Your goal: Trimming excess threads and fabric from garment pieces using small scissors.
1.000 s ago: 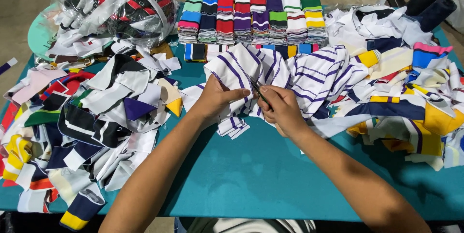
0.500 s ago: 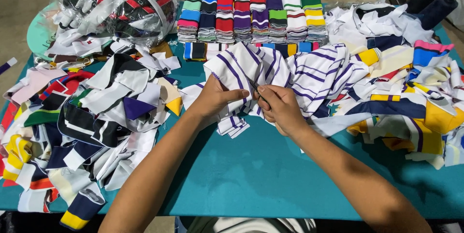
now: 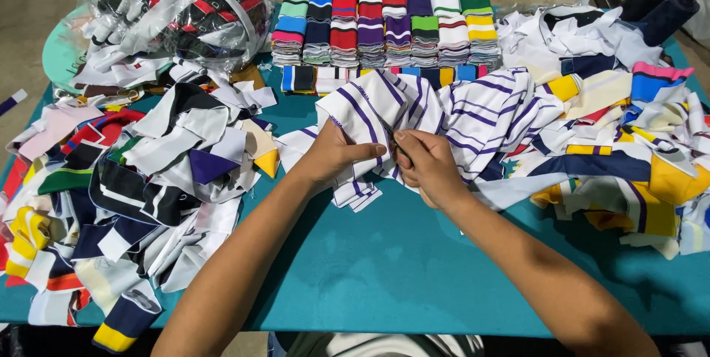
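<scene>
Both hands meet at table centre, clamped on a white collar strip w/ purple stripes (image 3: 370,109). Left hand (image 3: 334,156) pinches its near edge; right hand (image 3: 427,168) grips beside it, fingertips touching. Strip runs away from the person toward stacked folded collars (image 3: 384,20). Loose scrap piles (image 3: 148,172) lie left & right.

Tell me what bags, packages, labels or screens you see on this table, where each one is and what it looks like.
Clear plastic bag: far left corner of the teal table, crumpled and bulging, filled with dark, red and white fabric pieces.
No labels, signs or screens can be made out.
The left hand and right hand hold white cloth with purple stripes at the table's middle, away from the bag.
</scene>
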